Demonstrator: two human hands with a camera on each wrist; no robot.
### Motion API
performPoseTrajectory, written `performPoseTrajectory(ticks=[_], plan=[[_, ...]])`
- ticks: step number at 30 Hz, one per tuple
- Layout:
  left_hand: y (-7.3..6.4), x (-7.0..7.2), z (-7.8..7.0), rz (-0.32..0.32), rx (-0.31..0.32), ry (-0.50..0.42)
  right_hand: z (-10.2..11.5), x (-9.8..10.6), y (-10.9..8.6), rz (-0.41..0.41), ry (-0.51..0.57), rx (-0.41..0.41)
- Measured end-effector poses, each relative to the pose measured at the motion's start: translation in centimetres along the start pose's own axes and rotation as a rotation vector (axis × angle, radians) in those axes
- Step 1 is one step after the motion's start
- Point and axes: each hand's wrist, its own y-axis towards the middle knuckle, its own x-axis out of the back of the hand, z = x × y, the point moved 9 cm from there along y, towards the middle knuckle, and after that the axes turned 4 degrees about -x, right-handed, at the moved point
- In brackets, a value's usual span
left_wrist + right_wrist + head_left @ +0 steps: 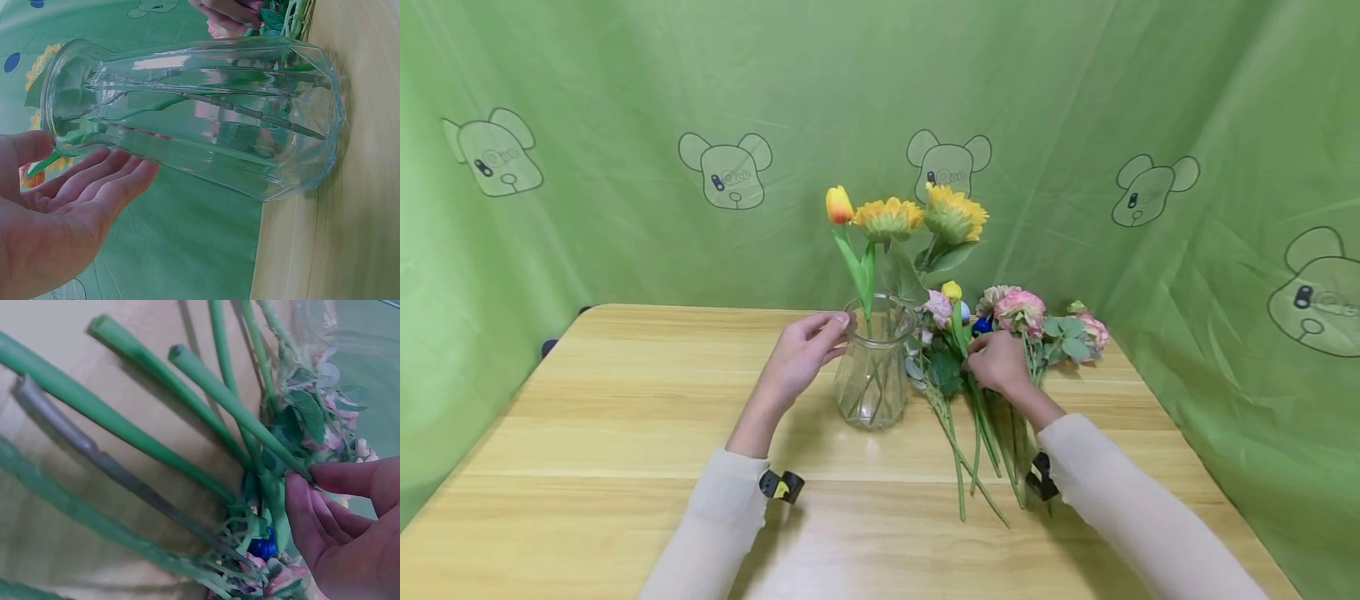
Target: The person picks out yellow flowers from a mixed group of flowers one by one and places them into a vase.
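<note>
A clear glass vase stands upright, holding an orange-yellow tulip and two sunflowers. At its left side is my left hand; in the left wrist view the fingers lie fairly straight along the glass, with the thumb by the rim. My right hand, over the flowers lying right of the vase, pinches a green stem between thumb and fingertips. That stem appears to belong to a yellow tulip, whose bloom shows just beyond the hand.
Pink flowers, a blue bloom and pale pink blossoms lie together, their stems pointing toward the table's front. The wooden table is bordered by a green curtain printed with bear faces.
</note>
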Motion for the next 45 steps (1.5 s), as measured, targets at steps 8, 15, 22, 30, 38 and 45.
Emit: performPoseTrajectory(ticks=[8,15,22,30,38,45], plan=[[-0.1,0.1,-0.1,-0.005,-0.002,0.003,0.6,1.7,-0.3,-0.069,0.074,0.000],[-0.1,0.1,-0.1,-0.002,-0.001,0.007,1.0,2.9,-0.6,-0.064,0.179,-0.016],[0.0,0.1,-0.1,-0.002,-0.005,0.010,2.0,3.5,-1.1,-0.037,0.312,-0.020],[0.0,0.1,-0.1,-0.001,-0.002,0.008,3.7,4.2,-1.8,-0.053,0.382,0.049],[-0.1,0.0,-0.2,-0.001,-0.005,0.003,5.0,5.3,-2.5,-0.068,0.449,0.075],[0.0,0.0,0.0,-0.003,-0.002,0.007,5.5,6.2,-3.0,-0.106,0.503,0.053]])
